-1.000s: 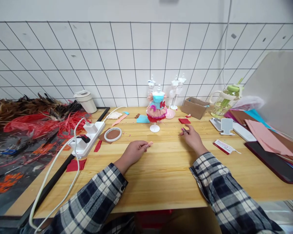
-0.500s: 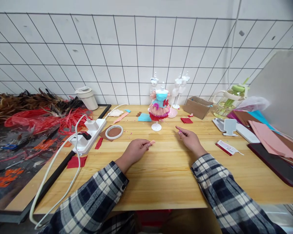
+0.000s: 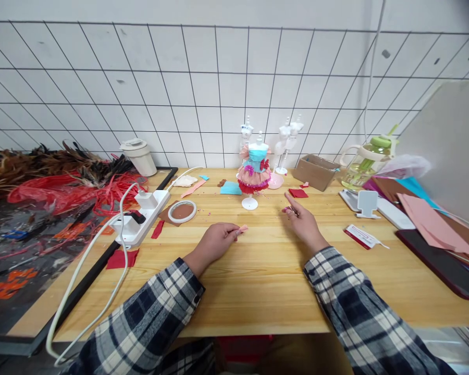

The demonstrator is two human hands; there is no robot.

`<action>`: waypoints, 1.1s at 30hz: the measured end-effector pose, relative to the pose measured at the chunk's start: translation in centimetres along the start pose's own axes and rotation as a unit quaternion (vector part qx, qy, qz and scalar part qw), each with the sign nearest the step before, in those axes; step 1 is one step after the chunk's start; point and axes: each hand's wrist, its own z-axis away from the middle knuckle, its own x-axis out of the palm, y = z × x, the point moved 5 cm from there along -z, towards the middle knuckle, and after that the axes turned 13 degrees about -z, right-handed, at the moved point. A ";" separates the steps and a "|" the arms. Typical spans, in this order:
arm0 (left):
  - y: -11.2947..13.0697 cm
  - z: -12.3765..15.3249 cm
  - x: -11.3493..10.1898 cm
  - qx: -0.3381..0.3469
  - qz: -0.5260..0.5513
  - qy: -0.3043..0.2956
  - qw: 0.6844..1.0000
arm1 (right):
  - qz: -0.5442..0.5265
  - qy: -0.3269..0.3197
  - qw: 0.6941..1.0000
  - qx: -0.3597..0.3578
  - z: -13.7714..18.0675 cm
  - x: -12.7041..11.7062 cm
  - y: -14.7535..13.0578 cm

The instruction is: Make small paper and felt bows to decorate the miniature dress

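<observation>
A small strip of peach crepe paper (image 3: 244,228) is pinched between the thumb and finger of my left hand (image 3: 214,244), low over the table. My right hand (image 3: 304,223) has its forefinger stretched out and the other fingers curled. A tiny magenta and shiny bit shows at its thumb, too small to name. Beyond both hands, a miniature dress form (image 3: 257,151) stands upright on a round white base (image 3: 249,203). It wears a blue bodice with a red bow and a ruffled peach skirt with a magenta and red hem. Neither hand touches it.
White dress forms (image 3: 284,136) and a cardboard box (image 3: 316,171) stand behind. At left are a tape roll (image 3: 194,211), a power strip (image 3: 150,216) with looping cables, and feathers (image 3: 31,165). A bottle (image 3: 359,166), phone stand (image 3: 367,203) and paper sheets (image 3: 430,221) sit at right.
The forefinger of my right hand has lifted away from its thumb, widening the gap. My left hand keeps its pinch on the peach strip. The view has shifted very slightly.
</observation>
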 end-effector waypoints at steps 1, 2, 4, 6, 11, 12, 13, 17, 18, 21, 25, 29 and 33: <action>0.0 0.0 0.0 -0.001 0.000 0.000 1.000 | -0.005 0.006 1.000 -0.008 0.1 0.0 -0.1; 0.0 0.0 0.0 -0.001 0.000 0.000 1.000 | -0.004 0.009 1.000 -0.010 0.1 0.1 -0.1; 0.1 0.0 0.0 0.000 0.002 -0.001 1.000 | -0.006 0.007 1.000 0.009 0.2 0.2 0.0; 0.1 0.0 0.0 0.000 0.006 -0.004 1.000 | -0.026 0.015 0.999 0.033 0.2 0.0 0.0; 0.0 0.1 0.1 -0.003 0.016 0.001 1.000 | -0.069 0.117 0.989 0.064 0.1 -2.1 -0.1; 0.0 0.1 0.1 -0.001 0.018 0.002 1.000 | -0.066 0.118 0.988 0.071 0.1 -2.2 -0.1; 0.0 0.1 0.2 -0.001 0.018 0.001 1.000 | -0.058 0.117 0.989 0.071 0.0 -2.3 -0.1; -0.4 0.0 0.2 -0.027 0.027 0.002 0.999 | -0.057 0.123 0.990 0.040 0.0 -1.8 -0.3; -0.6 -0.1 0.2 -0.042 0.037 0.005 0.998 | -0.076 0.106 0.991 0.037 0.1 -1.2 -0.5; -1.4 -0.1 0.3 -0.100 0.095 0.016 0.990 | -0.138 -0.010 0.990 0.031 1.1 1.5 -1.7; -1.8 -0.1 0.6 -0.141 0.194 0.019 0.971 | -0.085 -0.124 0.989 0.007 3.6 5.3 -4.3; -1.6 -0.2 0.8 -0.140 0.255 0.017 0.957 | -0.061 -0.179 0.982 -0.018 5.8 7.9 -5.8; -1.7 -0.2 1.3 -0.134 0.288 0.007 0.948 | -0.034 -0.223 0.974 -0.020 6.6 8.9 -6.1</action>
